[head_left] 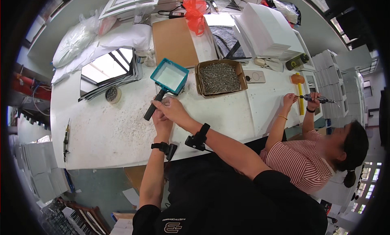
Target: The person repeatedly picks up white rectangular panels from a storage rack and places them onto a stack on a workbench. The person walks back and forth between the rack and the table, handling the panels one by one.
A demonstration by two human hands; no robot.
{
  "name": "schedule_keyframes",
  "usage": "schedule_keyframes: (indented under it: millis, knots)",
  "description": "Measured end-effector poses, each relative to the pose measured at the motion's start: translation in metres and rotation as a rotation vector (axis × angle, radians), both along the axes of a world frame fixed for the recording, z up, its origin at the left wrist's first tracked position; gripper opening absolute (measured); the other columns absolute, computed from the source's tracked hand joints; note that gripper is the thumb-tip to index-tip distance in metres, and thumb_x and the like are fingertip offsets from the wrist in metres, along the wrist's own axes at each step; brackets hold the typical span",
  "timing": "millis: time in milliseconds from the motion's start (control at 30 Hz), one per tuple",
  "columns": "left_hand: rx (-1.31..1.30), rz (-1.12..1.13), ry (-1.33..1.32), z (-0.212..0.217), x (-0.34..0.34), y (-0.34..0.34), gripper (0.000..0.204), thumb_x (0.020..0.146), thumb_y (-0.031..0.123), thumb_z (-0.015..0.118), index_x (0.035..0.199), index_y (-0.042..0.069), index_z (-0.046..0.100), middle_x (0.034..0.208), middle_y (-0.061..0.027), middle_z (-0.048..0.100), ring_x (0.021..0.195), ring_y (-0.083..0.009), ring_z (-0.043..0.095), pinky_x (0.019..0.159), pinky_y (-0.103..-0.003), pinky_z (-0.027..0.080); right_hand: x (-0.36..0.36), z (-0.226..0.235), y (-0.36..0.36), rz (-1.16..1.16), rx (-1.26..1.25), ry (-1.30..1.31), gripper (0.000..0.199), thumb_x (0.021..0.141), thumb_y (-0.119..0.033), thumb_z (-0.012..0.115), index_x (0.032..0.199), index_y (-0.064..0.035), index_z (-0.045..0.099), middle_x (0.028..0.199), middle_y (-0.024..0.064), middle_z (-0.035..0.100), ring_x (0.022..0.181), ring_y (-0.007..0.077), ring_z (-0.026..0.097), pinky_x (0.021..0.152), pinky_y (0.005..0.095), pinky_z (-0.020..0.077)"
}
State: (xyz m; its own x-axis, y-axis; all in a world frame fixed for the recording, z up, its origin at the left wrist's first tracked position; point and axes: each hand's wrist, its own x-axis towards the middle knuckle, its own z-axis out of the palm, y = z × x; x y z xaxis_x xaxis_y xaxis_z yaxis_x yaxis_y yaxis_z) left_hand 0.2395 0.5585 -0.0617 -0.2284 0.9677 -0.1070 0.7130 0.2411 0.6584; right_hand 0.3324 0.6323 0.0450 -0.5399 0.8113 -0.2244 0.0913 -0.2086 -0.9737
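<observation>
The teal tool (165, 86), upper centre, looks light and stiff; its black handle (150, 112) suits gripping. The right hand's (174, 109) fingers curl around it; the left hand's (161, 120), partly hidden, I can't tell.

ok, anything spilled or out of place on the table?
Yes: loose specks lie scattered on the white table, including around the round tub. Looks odd because they're outside any container; too small to identify.
</observation>
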Motion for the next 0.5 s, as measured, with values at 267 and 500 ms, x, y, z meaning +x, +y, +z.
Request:
schedule_keyframes:
  millis: [267,500]
  knots:
    - [0.206,0.566,-0.153,0.079,0.072,-0.166,0.016,0.095,0.007,0.062,0.111,0.004,0.062,0.103,-0.0191,0.066,0.091,-0.0386,0.067,0.074,-0.044,0.053,0.056,0.006,-0.08,0.482,-0.328,-0.016,0.032,0.1,-0.031,0.062,0.099,0.0002,0.064,0.077,0.0059,0.065,0.057,0.0095,0.058,0.053,0.0239,0.0536]
    - [-0.084,0.765,-0.322,0.051,0.105,-0.366,0.027,0.101,0.028,0.055,0.097,0.003,0.064,0.09,-0.0193,0.07,0.086,-0.0419,0.066,0.078,-0.049,0.052,0.064,0.003,-0.159,0.964,-0.368,-0.277,0.027,0.101,-0.026,0.059,0.097,0.0006,0.064,0.06,-0.0021,0.05,0.044,0.0058,0.043,0.046,0.0265,0.0528]
